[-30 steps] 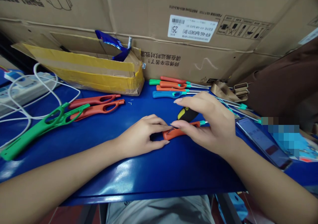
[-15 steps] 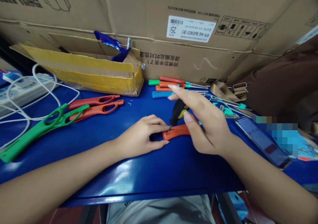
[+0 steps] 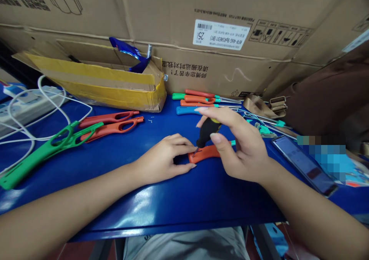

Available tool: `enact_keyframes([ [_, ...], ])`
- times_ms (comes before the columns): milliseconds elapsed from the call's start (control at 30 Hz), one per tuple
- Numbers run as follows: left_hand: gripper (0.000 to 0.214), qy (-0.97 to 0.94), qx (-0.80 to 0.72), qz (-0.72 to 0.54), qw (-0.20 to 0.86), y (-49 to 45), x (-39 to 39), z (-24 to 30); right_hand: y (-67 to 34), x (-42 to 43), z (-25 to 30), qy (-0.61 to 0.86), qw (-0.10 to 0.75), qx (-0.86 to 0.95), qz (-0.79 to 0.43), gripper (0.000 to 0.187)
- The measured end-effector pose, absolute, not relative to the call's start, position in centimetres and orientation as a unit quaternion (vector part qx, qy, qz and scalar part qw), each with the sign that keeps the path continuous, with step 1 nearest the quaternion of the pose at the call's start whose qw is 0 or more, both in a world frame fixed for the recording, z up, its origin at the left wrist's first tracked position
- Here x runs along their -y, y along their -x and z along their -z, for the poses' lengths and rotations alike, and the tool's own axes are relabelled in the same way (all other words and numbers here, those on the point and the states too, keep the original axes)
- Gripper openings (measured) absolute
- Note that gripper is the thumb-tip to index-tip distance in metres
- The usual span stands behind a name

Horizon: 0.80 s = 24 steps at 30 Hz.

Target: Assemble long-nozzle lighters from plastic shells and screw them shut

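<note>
An orange long-necked lighter (image 3: 209,152) lies on the blue table, its teal collar partly hidden under my right hand. My left hand (image 3: 168,154) pinches the lighter's rounded left end between thumb and fingers. Above it, a short black and yellow screwdriver (image 3: 208,131) stands tilted, its tip at the lighter's left end. The thumb and fingers of my right hand (image 3: 240,142) are curled around the screwdriver's handle. The lighter's far end is hidden.
Several finished-looking lighters (image 3: 190,110) lie at the back by a large carton (image 3: 161,17). Red and green handle shells (image 3: 43,154) lie left, near a white power strip (image 3: 29,102) and cable. Tiny screws (image 3: 151,119) lie mid-table. A phone (image 3: 304,164) is right; a yellow-taped box (image 3: 115,90) stands behind.
My right hand's fingers have shifted around the screwdriver handle, and the handle has tilted slightly. My left hand and the lighter have stayed in place.
</note>
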<state>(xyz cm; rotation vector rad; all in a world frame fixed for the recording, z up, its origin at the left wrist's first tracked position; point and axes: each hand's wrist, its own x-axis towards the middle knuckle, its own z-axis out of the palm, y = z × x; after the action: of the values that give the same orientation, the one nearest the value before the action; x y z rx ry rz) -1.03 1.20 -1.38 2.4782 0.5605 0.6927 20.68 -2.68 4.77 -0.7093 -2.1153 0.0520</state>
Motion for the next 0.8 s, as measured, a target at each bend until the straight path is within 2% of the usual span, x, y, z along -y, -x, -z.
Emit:
enact_keyframes([
  [67,0.022,-0.91,-0.206,-0.255,0.252,1.01,-1.18,1.35,-20.69,2.59,-4.7,0.285,0.451,0.845,0.044,0.038],
  [167,0.018,-0.912,-0.206,-0.251,0.251,0.98,-1.16,1.31,-20.88,2.54,-4.63,0.283,0.444,0.844,0.105,0.042],
  [333,0.024,-0.911,-0.205,-0.254,0.251,0.96,-1.16,1.28,-21.13,2.64,-4.85,0.275,0.406,0.871,0.024,0.05],
  [500,0.019,-0.914,-0.211,-0.244,0.245,0.95,-1.15,1.22,-21.28,2.56,-4.96,0.275,0.412,0.862,0.105,0.046],
  [667,0.024,-0.912,-0.211,-0.243,0.256,0.96,-1.2,1.28,-21.33,2.77,-5.04,0.292,0.37,0.882,0.016,0.052],
  [800,0.018,-0.913,-0.21,-0.235,0.256,0.95,-1.15,1.23,-21.55,2.64,-4.83,0.288,0.389,0.869,0.097,0.043],
])
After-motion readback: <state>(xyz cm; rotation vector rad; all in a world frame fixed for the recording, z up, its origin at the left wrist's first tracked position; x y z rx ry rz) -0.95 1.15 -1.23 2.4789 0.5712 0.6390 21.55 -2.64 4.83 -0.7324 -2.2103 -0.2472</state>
